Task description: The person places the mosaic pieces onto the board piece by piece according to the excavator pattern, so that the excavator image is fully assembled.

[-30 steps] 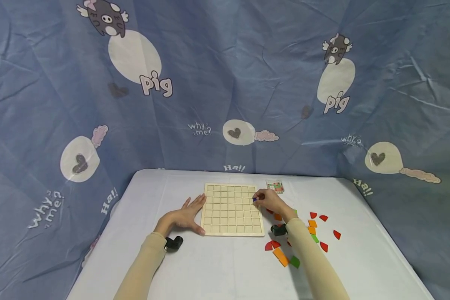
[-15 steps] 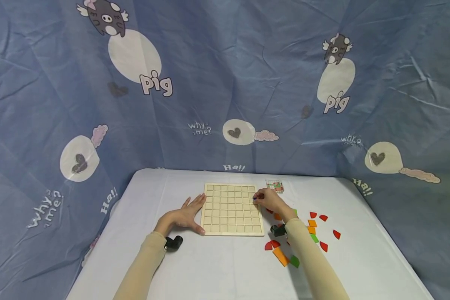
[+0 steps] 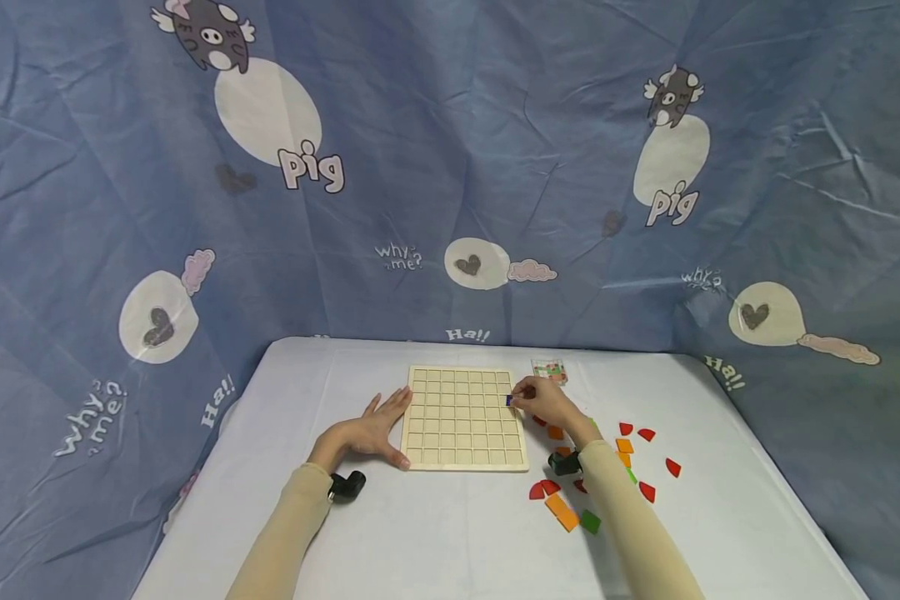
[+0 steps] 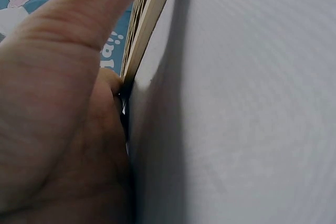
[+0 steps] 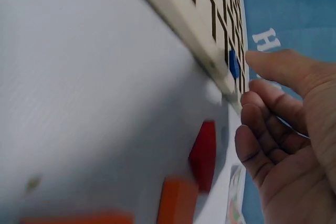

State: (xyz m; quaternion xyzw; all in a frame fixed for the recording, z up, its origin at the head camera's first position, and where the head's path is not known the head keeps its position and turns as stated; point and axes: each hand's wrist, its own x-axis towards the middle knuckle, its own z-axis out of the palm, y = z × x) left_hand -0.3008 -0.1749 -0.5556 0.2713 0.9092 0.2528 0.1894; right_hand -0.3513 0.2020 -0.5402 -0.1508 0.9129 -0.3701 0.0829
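A square wooden grid board [image 3: 462, 427] lies on the white table. Along its left edge my left hand [image 3: 371, 433] is spread, with the fingertips near the upper part and the thumb at the lower corner. A small blue tile [image 5: 233, 64] lies on the board in the right-hand column. Right beside that tile is my right hand [image 3: 546, 402], its thumb and fingers slightly apart and loosely bent, with nothing between them. In the left wrist view, thumb and fingers meet the board's side.
Right of the board lie several loose pieces: red rounded ones [image 3: 672, 469], orange ones [image 3: 562, 512] and green ones [image 3: 590, 522]. The right forearm hides part of them. A small printed card [image 3: 550, 372] rests beyond the right hand. Blue patterned cloth [image 3: 435, 167] walls in the table.
My right fingers have let go of the blue tile, which now shows on the board, and have drawn back slightly to the right. The left hand has stayed put.
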